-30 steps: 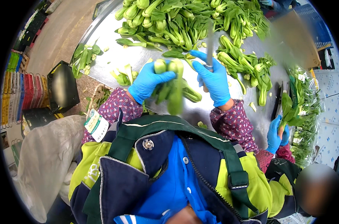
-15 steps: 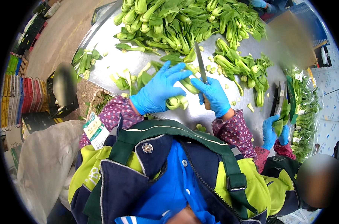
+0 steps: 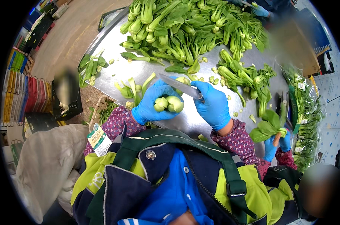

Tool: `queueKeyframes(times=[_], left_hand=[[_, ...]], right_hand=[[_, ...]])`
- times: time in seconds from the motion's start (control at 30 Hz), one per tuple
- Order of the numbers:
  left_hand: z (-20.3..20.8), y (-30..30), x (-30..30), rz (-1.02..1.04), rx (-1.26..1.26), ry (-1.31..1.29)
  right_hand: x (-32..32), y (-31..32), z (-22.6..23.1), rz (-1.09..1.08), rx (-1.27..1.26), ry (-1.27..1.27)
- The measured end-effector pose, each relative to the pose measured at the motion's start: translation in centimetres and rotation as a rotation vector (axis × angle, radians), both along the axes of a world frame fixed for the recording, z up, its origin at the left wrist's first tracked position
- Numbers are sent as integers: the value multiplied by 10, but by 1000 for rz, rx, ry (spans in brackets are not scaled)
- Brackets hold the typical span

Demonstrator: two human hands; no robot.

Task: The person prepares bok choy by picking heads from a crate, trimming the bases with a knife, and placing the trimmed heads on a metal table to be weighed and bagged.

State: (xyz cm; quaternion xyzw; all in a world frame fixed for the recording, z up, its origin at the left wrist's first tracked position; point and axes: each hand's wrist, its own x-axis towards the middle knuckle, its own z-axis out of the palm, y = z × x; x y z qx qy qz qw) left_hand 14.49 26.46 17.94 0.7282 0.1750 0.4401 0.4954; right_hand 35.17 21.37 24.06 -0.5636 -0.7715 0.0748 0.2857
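My left hand (image 3: 150,107), in a blue glove, is closed around green bok choy heads (image 3: 174,104); their pale stem ends face toward me. In my gloved right hand (image 3: 215,108) is a knife (image 3: 180,87), gripped by the handle, which the fingers hide. Its blade points left and lies over the top of my left hand, close to the bok choy stems. I cannot tell whether the edge touches them. Loose leaves and stalks (image 3: 133,90) rest on the metal table (image 3: 112,80) just beyond my left hand.
A large bok choy pile (image 3: 192,33) covers the far table, with a smaller bunch (image 3: 239,75) and cut bits at right. One co-worker's gloved hands (image 3: 271,147) hold a bok choy (image 3: 268,127); another gloved hand (image 3: 260,10) shows far right. Bagged greens (image 3: 304,123) line the right.
The knife has swung from pointing away to pointing left over my left hand. My left fingers have closed around the bok choy. At right, the co-worker's bok choy has shifted left and turned.
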Motion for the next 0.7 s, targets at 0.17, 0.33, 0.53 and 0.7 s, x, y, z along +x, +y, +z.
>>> queueKeyframes(times=[0.17, 0.33, 0.53, 0.7], left_hand=[[8, 6, -4, -101, 102, 31], [7, 2, -12, 7, -158, 47], [-9, 7, -3, -48, -156, 79], [-18, 18, -25, 95, -525, -55]], right_hand=[[25, 15, -30, 56, -331, 101], [38, 18, -41, -203, -753, 461], [3, 32, -35, 178, -187, 616], [5, 34, -22, -90, -700, 1001]])
